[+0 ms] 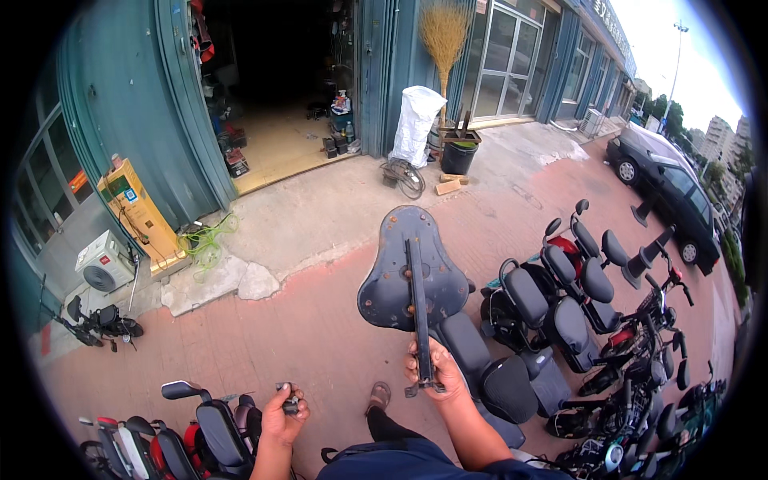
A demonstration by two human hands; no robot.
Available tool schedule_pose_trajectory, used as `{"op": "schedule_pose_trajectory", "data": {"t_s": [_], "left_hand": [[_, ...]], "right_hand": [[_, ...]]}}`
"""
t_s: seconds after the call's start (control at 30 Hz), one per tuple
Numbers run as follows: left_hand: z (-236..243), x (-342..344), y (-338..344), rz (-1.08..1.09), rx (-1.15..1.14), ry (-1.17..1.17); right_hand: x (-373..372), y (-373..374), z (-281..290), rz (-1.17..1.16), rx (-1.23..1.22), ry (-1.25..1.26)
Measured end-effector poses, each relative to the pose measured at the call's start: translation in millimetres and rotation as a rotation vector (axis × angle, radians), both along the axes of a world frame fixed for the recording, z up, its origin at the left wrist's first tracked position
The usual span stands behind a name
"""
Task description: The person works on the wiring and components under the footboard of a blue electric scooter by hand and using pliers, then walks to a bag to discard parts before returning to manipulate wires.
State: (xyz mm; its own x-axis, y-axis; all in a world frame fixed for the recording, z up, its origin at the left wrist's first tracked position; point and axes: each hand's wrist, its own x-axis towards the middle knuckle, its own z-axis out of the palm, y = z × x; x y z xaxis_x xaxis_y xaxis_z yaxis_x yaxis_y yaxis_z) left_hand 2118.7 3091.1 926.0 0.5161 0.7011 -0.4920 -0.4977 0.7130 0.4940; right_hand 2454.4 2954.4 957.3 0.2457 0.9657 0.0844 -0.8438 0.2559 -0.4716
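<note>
My right hand [442,374] is closed around the lower end of a dark metal bar fixed under a black bike saddle [384,276]. The saddle is held up in front of me, its underside toward me, with several rusty bolt or rivet heads showing. Its wide end points left and right near the middle, and its rounded end points away. My left hand [280,418], lower and to the left, has its fingers closed on a small dark metal part [290,402]. Fingers cover much of that part, so its exact kind is unclear.
Parked scooters [560,296] crowd the right side, and more scooters [212,436] stand at lower left. Ahead is an open workshop doorway [280,160]. Beside it are a white sack [416,124], a black bucket [458,156] and coiled cable [404,178]. A dark car [668,188] stands far right.
</note>
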Motion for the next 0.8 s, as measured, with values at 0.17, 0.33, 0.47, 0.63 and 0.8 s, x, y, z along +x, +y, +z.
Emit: {"op": "schedule_pose_trajectory", "data": {"t_s": [0.17, 0.33, 0.47, 0.63, 0.8], "left_hand": [[-85.1, -37.4, 90.1, 0.222, -0.262, 0.161], [-173.9, -82.3, 109.5, -0.117, 0.468, 1.047], [-208.1, -46.7, 163.3, 0.202, -0.498, 0.579], [-254.8, 33.7, 306.2, 0.163, -0.641, 0.589], [-267.4, 152.3, 547.6, 0.067, -0.535, 0.437]], "right_hand": [[85.7, 136.8, -5.1, -0.044, -0.15, -0.034], [148.6, 261.9, 9.3, -0.152, -0.307, -0.242], [209.8, 353.1, -9.2, -0.183, -0.433, -0.35], [310.3, 464.2, -96.5, -0.263, -0.684, -0.464], [396.7, 514.2, -161.6, -0.276, -1.124, -0.399]]}}
